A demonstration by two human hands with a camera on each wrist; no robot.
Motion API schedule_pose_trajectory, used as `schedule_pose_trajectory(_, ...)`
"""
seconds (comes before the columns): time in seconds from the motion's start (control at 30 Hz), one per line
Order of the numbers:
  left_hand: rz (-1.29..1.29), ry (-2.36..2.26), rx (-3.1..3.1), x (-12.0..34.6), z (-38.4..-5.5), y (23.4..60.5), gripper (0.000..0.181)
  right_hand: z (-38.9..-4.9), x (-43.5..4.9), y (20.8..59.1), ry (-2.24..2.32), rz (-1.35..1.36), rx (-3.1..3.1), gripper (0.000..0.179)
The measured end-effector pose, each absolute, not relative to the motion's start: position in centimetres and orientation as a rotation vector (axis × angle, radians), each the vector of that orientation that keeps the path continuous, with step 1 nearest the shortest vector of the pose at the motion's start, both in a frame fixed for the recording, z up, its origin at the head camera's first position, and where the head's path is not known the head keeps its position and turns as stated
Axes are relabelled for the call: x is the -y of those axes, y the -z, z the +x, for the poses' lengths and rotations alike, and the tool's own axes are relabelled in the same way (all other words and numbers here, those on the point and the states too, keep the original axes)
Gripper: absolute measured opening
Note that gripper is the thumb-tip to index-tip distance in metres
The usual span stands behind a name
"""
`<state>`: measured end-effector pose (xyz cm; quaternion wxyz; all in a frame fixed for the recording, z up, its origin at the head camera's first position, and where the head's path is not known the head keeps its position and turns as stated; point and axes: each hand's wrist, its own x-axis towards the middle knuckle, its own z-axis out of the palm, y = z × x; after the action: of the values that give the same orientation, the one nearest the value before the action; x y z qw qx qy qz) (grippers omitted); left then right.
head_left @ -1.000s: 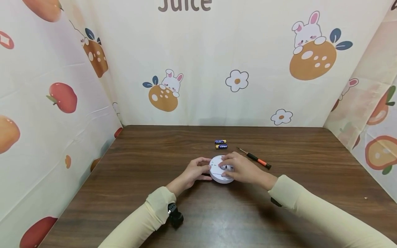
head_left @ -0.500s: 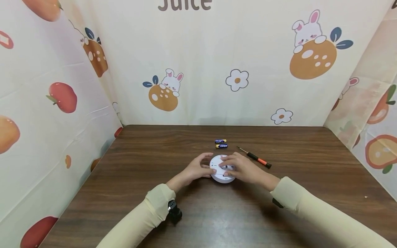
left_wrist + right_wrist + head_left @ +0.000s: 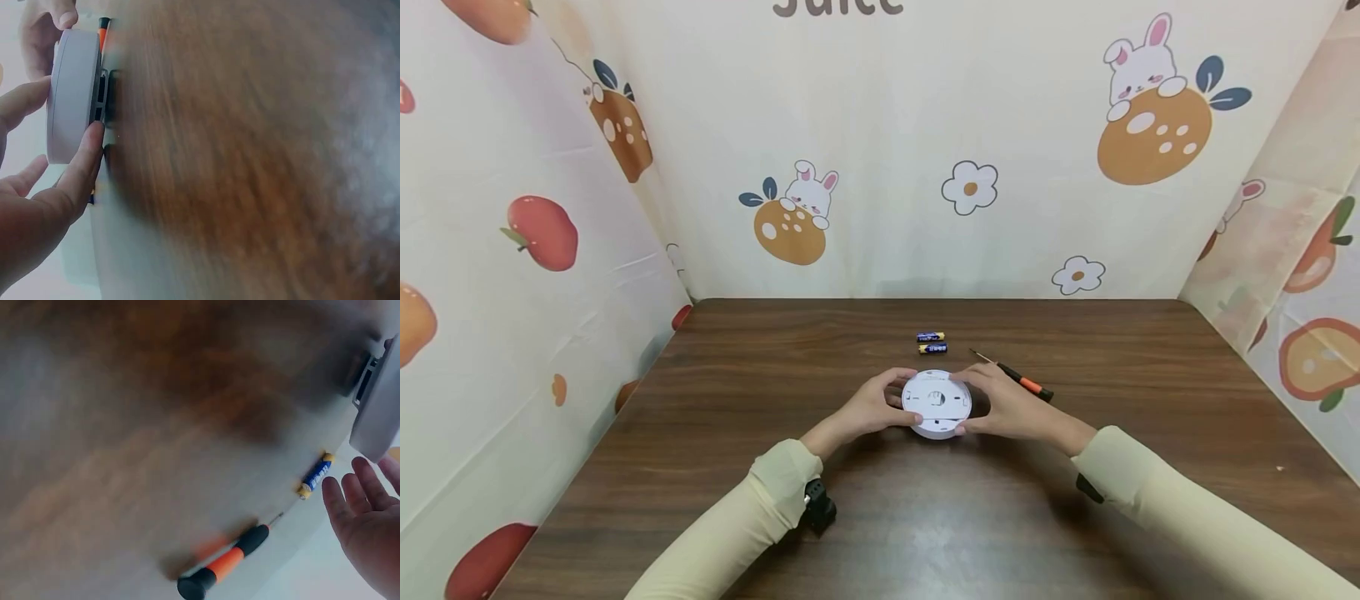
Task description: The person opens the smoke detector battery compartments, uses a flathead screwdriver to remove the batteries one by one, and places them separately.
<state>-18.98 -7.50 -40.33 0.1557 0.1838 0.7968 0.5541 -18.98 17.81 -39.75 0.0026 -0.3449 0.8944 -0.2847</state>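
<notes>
A round white device (image 3: 936, 393), which looks like a smoke detector, is between both hands at the table's middle, its marked flat face up. My left hand (image 3: 878, 405) grips its left side, the thumb on the near part of the face. My right hand (image 3: 1013, 407) spans its right rim, thumb at the near edge and forefinger at the far edge; the other fingers (image 3: 339, 503) are spread beside it in the right wrist view. Slots show low on the device's side (image 3: 75, 100) in the left wrist view. Whether it touches the table I cannot tell.
Two blue-and-yellow batteries, one far (image 3: 930, 337) and one nearer (image 3: 933, 348), lie behind the device. A screwdriver (image 3: 1028, 385) with a black-and-orange handle lies beyond my right hand. Printed cloth (image 3: 880, 233) hangs behind the brown table (image 3: 775, 342).
My right fingers have moved off the device's face to its right rim, so its centre now shows. My left thumb has moved from the side onto the near part of the face.
</notes>
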Motion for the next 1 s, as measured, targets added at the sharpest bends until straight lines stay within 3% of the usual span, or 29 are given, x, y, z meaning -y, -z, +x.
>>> schedule_pose_trajectory(0.37,0.456,-1.593,-2.291,8.0,-19.2,40.2,0.055,-19.3,-17.9,40.1,0.977,-1.146,-2.79,0.061)
schedule_pose_trajectory(0.73,0.421,-1.612,-2.289,7.7,-19.0,39.8,0.056,-19.2,-18.1,40.3,1.03,-1.083,-2.781,0.063)
schedule_pose_trajectory(1.0,0.379,-1.677,-2.275,7.5,-18.8,40.3,0.055,-19.4,-17.9,40.1,1.284,-0.705,-2.542,0.062)
